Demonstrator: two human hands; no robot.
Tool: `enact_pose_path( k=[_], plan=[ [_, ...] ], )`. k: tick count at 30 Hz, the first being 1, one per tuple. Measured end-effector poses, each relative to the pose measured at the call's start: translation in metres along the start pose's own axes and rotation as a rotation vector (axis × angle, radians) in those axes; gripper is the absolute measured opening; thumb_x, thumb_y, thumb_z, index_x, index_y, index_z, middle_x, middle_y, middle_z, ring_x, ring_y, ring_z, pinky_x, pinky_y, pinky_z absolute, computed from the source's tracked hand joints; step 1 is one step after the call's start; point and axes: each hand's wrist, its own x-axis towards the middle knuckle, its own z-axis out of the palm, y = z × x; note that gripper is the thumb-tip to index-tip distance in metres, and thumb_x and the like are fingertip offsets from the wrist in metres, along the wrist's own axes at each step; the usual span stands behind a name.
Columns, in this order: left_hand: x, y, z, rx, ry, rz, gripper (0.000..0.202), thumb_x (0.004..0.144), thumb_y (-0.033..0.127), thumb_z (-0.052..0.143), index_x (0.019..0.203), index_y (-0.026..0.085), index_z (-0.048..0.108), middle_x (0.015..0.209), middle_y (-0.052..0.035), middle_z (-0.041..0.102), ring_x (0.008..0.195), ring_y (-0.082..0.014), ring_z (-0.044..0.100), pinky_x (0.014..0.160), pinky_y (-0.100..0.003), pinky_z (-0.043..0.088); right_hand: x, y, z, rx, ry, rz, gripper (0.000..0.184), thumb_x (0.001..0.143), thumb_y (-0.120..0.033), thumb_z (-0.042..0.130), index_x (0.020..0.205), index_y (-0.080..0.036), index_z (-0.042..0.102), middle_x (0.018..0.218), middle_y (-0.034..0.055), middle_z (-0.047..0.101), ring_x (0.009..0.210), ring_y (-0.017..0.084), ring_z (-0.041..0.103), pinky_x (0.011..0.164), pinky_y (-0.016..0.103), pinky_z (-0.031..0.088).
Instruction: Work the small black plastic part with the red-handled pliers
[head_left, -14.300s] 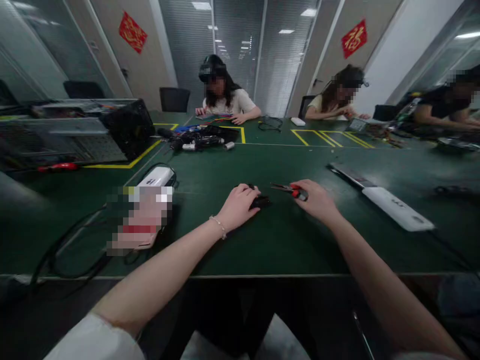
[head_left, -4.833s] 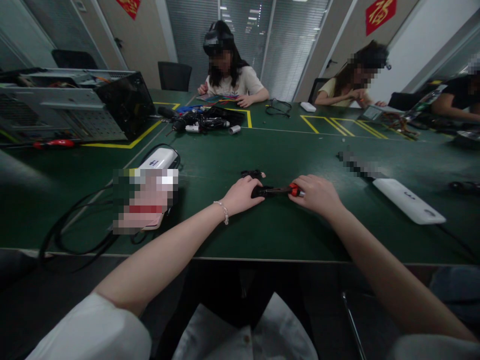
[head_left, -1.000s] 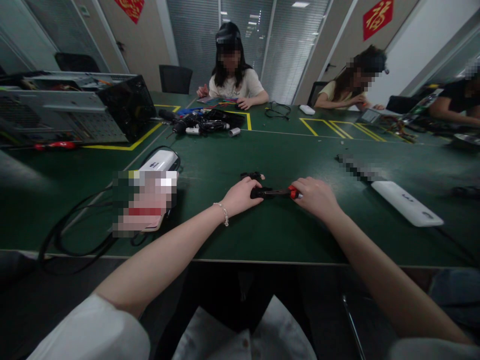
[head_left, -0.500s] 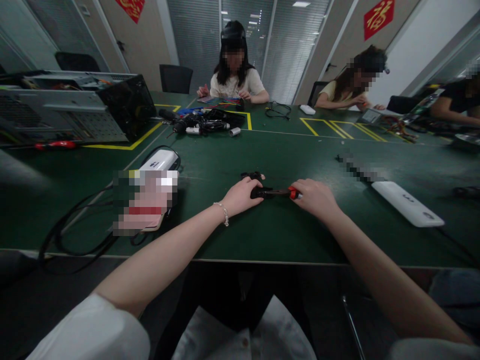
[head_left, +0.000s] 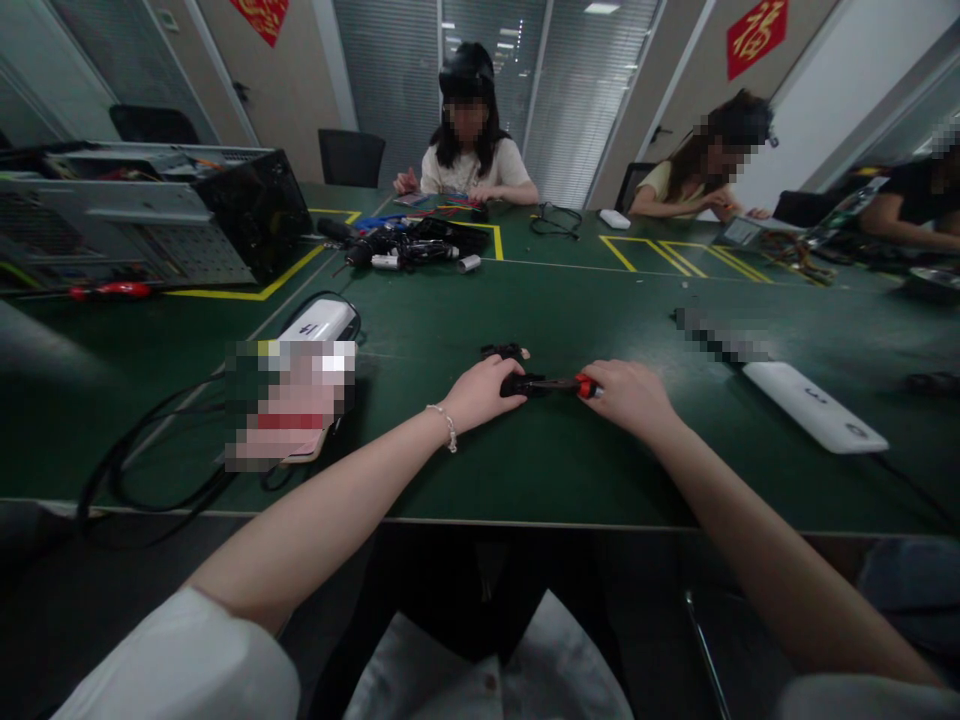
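Note:
My left hand [head_left: 480, 392] is closed on a small black object [head_left: 514, 384] that rests on the green table [head_left: 540, 460]. My right hand [head_left: 628, 398] is closed round the red-and-black handles of a pair of pliers [head_left: 562, 384]. The pliers' jaws point left and meet the black object between my hands. Another small black part [head_left: 504, 351] lies just beyond my left hand. A bead bracelet sits on my left wrist.
A white power strip [head_left: 814, 407] lies to the right, another white strip [head_left: 321, 320] with black cable to the left. An open computer case [head_left: 150, 215] stands at far left, a heap of black parts [head_left: 405, 246] mid-table. Three other people sit at the far side.
Over the last second my hands and the pliers have hardly moved. Earlier, the pliers were held apart from the black object; now their jaws are on it.

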Motion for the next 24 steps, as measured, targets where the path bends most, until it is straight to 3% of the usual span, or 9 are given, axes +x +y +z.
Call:
enact_pose_path(
  k=[10, 15, 24],
  plan=[
    [-0.0009, -0.0008, -0.0003, -0.005, 0.010, 0.010, 0.031, 0.082, 0.037, 0.060, 0.106, 0.017, 0.061, 0.109, -0.0076, 0.055, 0.095, -0.0211, 0.057, 0.081, -0.033, 0.049, -0.0034, 0.0025, -0.0022, -0.050, 0.113, -0.068, 0.019, 0.077, -0.023, 0.050, 0.088, -0.017, 0.064, 0.085, 0.0088, 0.066, 0.077, 0.021, 0.056, 0.066, 0.032, 0.035],
    [-0.0024, 0.0030, -0.0026, -0.019, 0.012, 0.007, 0.030, 0.080, 0.034, 0.062, 0.105, 0.017, 0.061, 0.118, -0.0077, 0.052, 0.097, -0.0210, 0.057, 0.080, -0.033, 0.050, -0.0022, 0.0028, 0.0003, -0.033, 0.081, -0.041, 0.018, 0.079, -0.027, 0.049, 0.086, -0.018, 0.063, 0.084, 0.0066, 0.067, 0.075, 0.019, 0.056, 0.065, 0.030, 0.034],
    [-0.0011, 0.0028, -0.0008, -0.006, 0.028, 0.027, 0.033, 0.079, 0.031, 0.064, 0.108, 0.016, 0.060, 0.111, -0.0080, 0.056, 0.097, -0.0210, 0.058, 0.082, -0.034, 0.050, -0.0009, 0.0022, -0.0005, -0.032, 0.049, -0.033, 0.020, 0.078, -0.028, 0.049, 0.087, -0.018, 0.064, 0.085, 0.0072, 0.067, 0.074, 0.020, 0.057, 0.064, 0.031, 0.035]
  ],
)
